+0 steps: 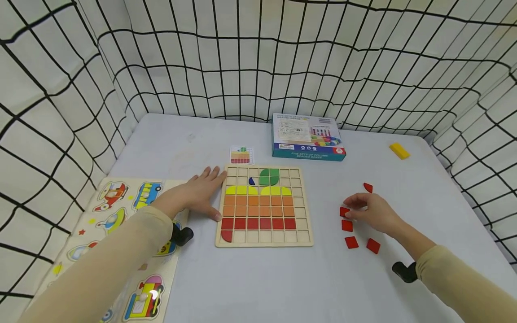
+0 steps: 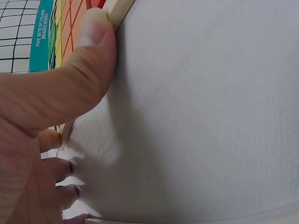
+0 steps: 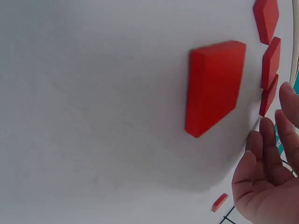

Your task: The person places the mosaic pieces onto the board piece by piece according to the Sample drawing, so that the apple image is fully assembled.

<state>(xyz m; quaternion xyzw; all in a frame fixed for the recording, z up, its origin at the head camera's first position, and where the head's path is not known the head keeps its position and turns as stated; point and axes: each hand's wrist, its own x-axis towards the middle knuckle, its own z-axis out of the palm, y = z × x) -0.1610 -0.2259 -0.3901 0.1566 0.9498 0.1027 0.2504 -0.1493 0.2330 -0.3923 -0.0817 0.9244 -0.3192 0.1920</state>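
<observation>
A wooden grid board [image 1: 304, 224] lies in the middle of the table, bearing green, blue, yellow, orange and red pieces. One red quarter-round piece [image 1: 226, 235] sits in its lower left cell. My left hand [image 1: 199, 193] is spread flat at the board's left side, its thumb [image 2: 93, 32] touching the edge. On the right, my right hand [image 1: 371, 213] pinches a red square tile [image 1: 344, 211] between thumb and fingertips at table level. Red square tiles [image 1: 347, 225] [image 3: 217, 88] lie nearby, and a red rounded piece [image 1: 368, 187] lies beyond the hand.
A small pattern card [image 1: 241, 155] lies behind the board, with a teal and white box [image 1: 307, 137] to its right. A yellow block [image 1: 399, 151] lies at the far right. A picture puzzle board [image 1: 173, 269] is under my left forearm. Black netting surrounds the table.
</observation>
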